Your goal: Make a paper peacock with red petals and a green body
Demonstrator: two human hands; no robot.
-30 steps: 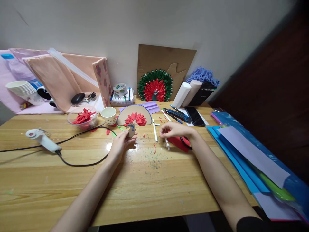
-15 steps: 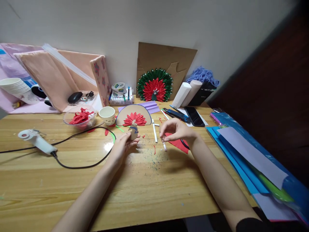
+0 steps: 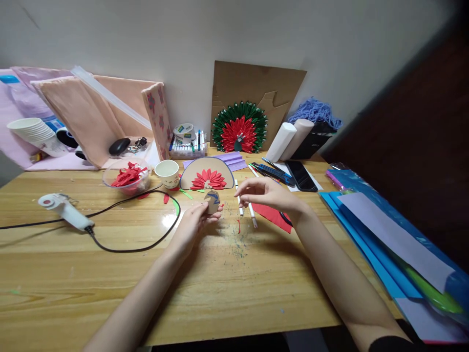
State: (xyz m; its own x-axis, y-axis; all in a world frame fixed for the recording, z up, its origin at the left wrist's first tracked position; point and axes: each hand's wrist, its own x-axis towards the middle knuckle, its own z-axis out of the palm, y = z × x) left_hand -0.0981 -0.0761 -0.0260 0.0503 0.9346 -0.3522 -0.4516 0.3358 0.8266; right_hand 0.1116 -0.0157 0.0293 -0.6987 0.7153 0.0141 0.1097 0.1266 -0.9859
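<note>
My left hand [image 3: 196, 222] is closed on a small oval cardboard piece [image 3: 213, 201] with a blue curl on it, held upright just above the wooden table [image 3: 227, 288]. My right hand [image 3: 269, 192] hovers to its right, thumb and fingers pinched at the upper end of a white pen [image 3: 252, 215] whose lower end slants down to the table. A second white pen [image 3: 239, 199] lies between the two hands. Behind them stands a half-round cardboard fan with red paper petals [image 3: 207, 176]. A red paper sheet [image 3: 274, 217] lies under my right wrist.
A glue gun [image 3: 65, 210] with a looping black cable [image 3: 139, 248] lies at the left. Behind it are a clear bowl of red paper bits [image 3: 126, 178] and a paper cup [image 3: 167, 173]. A phone [image 3: 301, 175] and coloured paper sheets [image 3: 384, 234] lie at the right.
My left hand has lifted the cardboard piece slightly and turned it. My right hand rose from the table and shifted toward the left hand, fingers pinched at the pen.
</note>
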